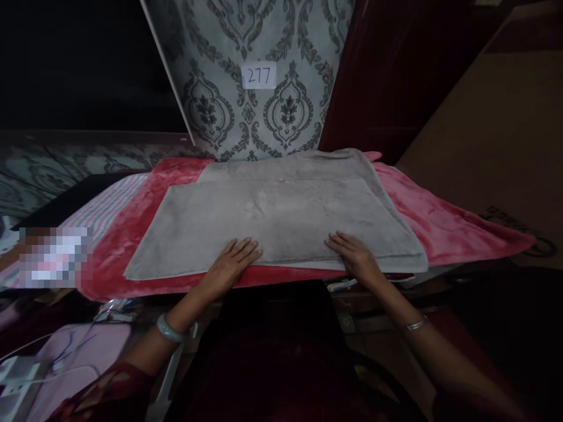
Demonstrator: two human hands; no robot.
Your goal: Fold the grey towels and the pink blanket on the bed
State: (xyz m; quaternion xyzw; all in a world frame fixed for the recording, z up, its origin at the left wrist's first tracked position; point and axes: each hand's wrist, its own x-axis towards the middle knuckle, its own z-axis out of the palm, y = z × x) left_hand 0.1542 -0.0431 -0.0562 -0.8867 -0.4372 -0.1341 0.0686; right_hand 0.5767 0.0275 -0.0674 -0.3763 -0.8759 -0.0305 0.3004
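A grey plush cloth (272, 217), folded over in layers, lies flat on a red plush blanket (118, 252). My left hand (233, 264) rests palm down on the near edge of the grey cloth, its fingers stretched out and slightly apart. Farther right along that same edge, my right hand (352, 255) also lies flat with extended fingers. Neither hand grips anything. The back layer of the grey cloth reaches toward the wall and is a bit rumpled at its far right corner.
A striped cloth (109, 202) shows under the red blanket at left. A large dark screen (88, 64) stands behind it. A paper marked 277 (258, 75) is on the patterned wall. At right leans a big cardboard box (492, 140). A white power strip (20, 381) sits low left.
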